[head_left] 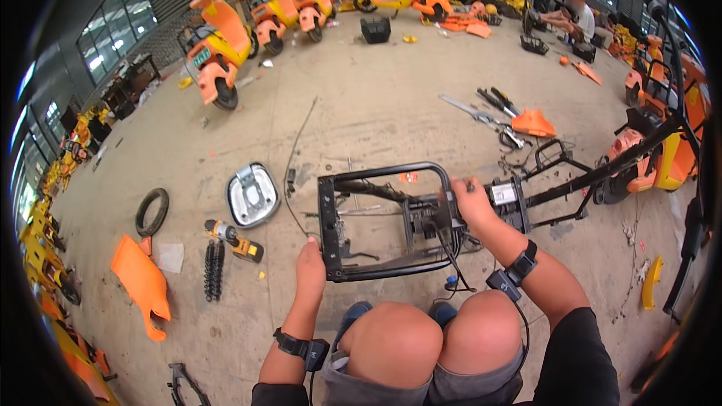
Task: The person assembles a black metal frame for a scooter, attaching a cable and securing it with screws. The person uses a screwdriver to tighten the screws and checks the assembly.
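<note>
Bare knees frame a squatting person whose left hand (310, 269) fingers grip the black scooter frame (383, 219) corner, right hand (474, 203) closed around its wiring; steady bracing seems wise.

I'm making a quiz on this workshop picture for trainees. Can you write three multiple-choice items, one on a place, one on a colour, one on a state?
1. Where does the loose tyre lie?
A. On the floor to the person's left
B. On the black frame
C. In the person's lap

2. What colour is the body panel on the floor at lower left?
A. Blue
B. Orange
C. White

3. What is the left hand doing?
A. Hanging free
B. Holding the cordless drill
C. Gripping the black frame

Answers:
1 A, it lies on concrete left of the frame.
2 B, the panel is plainly orange.
3 C, it is closed on the frame's near left corner; the drill lies untouched.
</note>
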Tool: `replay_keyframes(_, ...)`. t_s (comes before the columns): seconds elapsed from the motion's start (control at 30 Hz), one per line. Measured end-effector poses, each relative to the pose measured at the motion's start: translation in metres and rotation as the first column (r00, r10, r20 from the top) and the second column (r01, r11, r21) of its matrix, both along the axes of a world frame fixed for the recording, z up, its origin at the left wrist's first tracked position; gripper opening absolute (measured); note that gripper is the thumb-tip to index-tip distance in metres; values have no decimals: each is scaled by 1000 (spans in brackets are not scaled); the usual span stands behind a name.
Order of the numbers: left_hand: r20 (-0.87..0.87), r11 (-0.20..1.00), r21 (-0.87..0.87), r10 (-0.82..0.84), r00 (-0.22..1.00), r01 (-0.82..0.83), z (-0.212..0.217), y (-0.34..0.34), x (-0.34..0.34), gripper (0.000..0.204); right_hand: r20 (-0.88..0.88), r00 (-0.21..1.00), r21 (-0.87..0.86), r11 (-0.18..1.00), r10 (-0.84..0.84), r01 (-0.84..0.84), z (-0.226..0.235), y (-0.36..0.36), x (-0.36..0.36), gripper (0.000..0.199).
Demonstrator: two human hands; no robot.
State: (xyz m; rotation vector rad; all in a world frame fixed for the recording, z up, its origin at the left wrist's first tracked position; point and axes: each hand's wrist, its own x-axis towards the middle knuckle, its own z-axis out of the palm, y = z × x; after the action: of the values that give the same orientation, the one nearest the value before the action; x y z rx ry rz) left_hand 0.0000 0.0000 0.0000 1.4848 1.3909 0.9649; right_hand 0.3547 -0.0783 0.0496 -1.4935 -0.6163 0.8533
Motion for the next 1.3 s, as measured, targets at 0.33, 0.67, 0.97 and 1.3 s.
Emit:
replay_keyframes(0.33,-647,948,186,-79,758,258,73,-23,-1,57,267,962,195,981,-53,0,115,-47,-12,47)
replay_keyframes(0.67,-277,924,333,-95,956,189,257,-52,-67,41,561,745,27,892,360,-451,288,-104,-107,63)
replay_keyframes(0.97,-45,811,425,-424,905,401,370,-163,-38,38,618,610,-171,842,495,-511,275,-49,-161,63)
replay_keyframes(1.3,129,929,-159,-315,940,333,301,-138,-21,18,504,439,-398,652,743,-646,154,49,-128,61)
